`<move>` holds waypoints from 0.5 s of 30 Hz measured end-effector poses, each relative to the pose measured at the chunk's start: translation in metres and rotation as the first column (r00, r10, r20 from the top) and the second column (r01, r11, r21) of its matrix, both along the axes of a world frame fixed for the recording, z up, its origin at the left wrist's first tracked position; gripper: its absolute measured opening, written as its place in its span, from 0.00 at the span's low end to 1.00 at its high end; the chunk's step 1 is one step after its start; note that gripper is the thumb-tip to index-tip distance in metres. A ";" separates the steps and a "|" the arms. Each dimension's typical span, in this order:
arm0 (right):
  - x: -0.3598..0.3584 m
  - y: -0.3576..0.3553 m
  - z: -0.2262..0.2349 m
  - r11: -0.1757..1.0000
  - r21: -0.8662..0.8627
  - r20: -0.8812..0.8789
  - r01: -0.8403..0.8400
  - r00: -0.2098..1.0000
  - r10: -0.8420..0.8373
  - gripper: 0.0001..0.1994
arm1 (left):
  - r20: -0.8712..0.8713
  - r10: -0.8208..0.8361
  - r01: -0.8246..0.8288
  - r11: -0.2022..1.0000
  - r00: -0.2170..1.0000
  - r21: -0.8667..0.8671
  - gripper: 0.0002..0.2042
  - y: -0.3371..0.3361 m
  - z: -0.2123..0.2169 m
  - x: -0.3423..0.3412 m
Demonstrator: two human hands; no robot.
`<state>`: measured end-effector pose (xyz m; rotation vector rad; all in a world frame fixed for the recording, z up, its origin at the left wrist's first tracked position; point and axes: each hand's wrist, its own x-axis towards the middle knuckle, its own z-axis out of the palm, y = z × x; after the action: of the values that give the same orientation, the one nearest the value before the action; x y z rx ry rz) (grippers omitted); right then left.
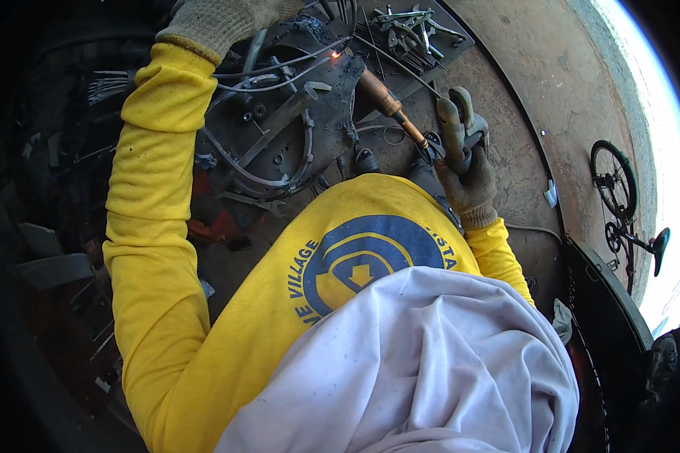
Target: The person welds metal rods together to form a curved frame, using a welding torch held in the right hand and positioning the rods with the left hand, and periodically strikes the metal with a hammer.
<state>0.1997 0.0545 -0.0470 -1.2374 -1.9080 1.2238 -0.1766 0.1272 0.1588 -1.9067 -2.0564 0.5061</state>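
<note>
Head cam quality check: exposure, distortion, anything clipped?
Head view: right rim blown out white by daylight, left side sunk in deep shadow; fisheye bends the floor edge; glowing weld spot is small, unflared; right hand on the welding torch stays sharp.

yellow long-sleeved shirt with a blue round emblem, white cloth over it, tan knit gloves.

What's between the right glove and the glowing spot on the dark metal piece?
In the head view, the right glove grips a holder whose brown-coated rod spans the stretch to the orange glow on the dark metal piece. Beneath the rod lies dusty ground.
</note>
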 end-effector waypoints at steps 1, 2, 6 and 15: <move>0.000 0.000 -0.001 1.000 0.000 -0.001 0.000 1.000 0.000 0.27 | -0.006 -0.016 0.016 1.000 1.000 -0.019 0.53 0.001 0.000 -0.002; 0.000 0.000 -0.004 1.000 0.001 -0.019 0.000 1.000 0.000 0.28 | -0.006 -0.016 0.016 1.000 1.000 -0.019 0.53 -0.001 -0.001 -0.001; 0.003 0.000 -0.008 0.999 -0.047 -0.009 0.002 1.000 -0.003 0.29 | -0.037 -0.119 0.122 0.990 0.992 0.078 0.52 -0.001 -0.005 -0.001; 0.000 0.002 0.001 1.000 0.021 -0.063 -0.003 0.998 0.005 0.27 | 0.246 0.043 -0.044 0.999 0.968 0.000 0.46 0.004 0.001 0.011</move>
<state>0.1996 0.0566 -0.0456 -1.1710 -1.8736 1.2278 -0.1659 0.1313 0.1594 -2.0125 -2.2526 0.2843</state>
